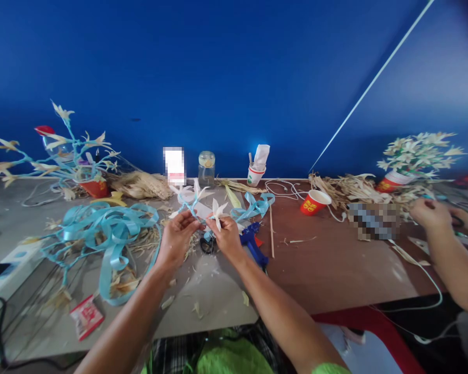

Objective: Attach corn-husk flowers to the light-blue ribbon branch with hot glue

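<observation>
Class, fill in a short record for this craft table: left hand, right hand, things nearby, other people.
Left: left hand pinches a ribbon-wrapped stem.
Right: right hand holds a pale husk flower against that stem.
Nearby: blue glue gun just right of the hands; loose blue ribbon heaped to the left; red paper cup farther right.
Others: co-worker's hand at the right end of the table.

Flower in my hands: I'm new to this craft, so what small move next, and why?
Probably wind the ribbon a turn under the flower: the right hand pinches it, the left hand pinches the ribbon beside it, and loose ribbon trails off to the left.
</observation>
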Tool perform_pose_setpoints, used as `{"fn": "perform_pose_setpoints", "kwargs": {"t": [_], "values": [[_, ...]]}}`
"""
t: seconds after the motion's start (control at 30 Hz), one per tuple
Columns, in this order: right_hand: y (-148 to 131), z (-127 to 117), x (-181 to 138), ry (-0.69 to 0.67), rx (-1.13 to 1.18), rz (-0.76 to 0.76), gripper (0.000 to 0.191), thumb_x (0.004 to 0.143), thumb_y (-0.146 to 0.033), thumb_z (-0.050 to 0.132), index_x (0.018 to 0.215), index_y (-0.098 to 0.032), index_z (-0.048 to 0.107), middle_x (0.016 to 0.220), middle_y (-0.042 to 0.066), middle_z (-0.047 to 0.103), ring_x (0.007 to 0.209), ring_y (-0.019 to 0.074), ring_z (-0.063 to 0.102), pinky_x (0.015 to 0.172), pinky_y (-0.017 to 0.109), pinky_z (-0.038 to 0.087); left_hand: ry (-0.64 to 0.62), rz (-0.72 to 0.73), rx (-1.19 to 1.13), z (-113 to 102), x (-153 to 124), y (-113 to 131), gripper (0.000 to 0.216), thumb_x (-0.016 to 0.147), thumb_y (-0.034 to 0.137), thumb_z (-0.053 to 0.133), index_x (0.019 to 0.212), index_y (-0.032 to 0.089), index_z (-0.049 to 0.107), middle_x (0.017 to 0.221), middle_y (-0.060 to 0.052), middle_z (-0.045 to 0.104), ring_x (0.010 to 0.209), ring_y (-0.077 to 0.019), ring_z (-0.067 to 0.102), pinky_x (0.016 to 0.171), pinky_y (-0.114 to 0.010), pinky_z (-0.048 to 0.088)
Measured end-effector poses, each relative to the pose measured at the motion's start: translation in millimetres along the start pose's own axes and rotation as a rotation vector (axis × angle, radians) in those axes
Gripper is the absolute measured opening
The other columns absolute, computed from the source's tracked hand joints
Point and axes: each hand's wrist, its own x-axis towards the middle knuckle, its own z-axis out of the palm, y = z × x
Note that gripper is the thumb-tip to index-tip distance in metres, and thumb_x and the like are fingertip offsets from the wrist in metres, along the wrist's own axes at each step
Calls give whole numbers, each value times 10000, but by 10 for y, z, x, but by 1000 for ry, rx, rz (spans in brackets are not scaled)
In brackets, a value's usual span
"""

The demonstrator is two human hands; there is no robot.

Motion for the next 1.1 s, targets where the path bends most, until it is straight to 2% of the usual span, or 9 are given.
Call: {"fn": "perform_pose_setpoints", "kwargs": {"t": [0.13,0.27,0.47,0.6,0.87,1.1], "values": [[-40,7,-17,-1,-4,-20,254,738,-403,604,710,-158,661,569,-13,527,546,119,453,569,233,386,-24,13,3,-1,5,-26,387,591,160,734,966,148,641,800,-11,671,676,-113,597,656,-231,470],[-75,18,-35,-16,40,-1,267,734,-418,609,693,-160,662,572,-6,546,542,117,448,574,238,402,-15,32,8,-7,11,-59,398,605,154,722,992,153,632,739,1,654,641,-101,574,633,-221,460],[-92,14,-34,18,119,55,295,699,-459,640,691,-165,659,559,-20,501,547,106,414,568,235,383,11,19,-33,-11,3,-43,350,597,158,727,928,159,611,723,16,634,626,-94,568,648,-233,463],[-82,10,-36,32,142,79,303,689,-467,647,682,-164,652,541,-33,446,516,90,360,535,229,351,22,-40,-109,-3,-3,3,335,566,154,747,864,155,592,726,12,644,628,-88,575,657,-229,465],[-95,-12,-20,32,84,7,275,720,-411,629,608,-161,621,555,-29,467,537,94,386,556,225,352,-9,-87,-159,26,-37,67,321,551,148,761,819,154,583,727,9,643,628,-90,579,642,-232,477],[-145,-18,-28,18,-23,-23,271,724,-415,604,649,-159,653,562,-15,494,552,113,395,555,230,361,-5,-80,-149,-1,-16,48,308,547,145,764,798,162,587,716,17,642,639,-88,579,648,-225,470]]}}
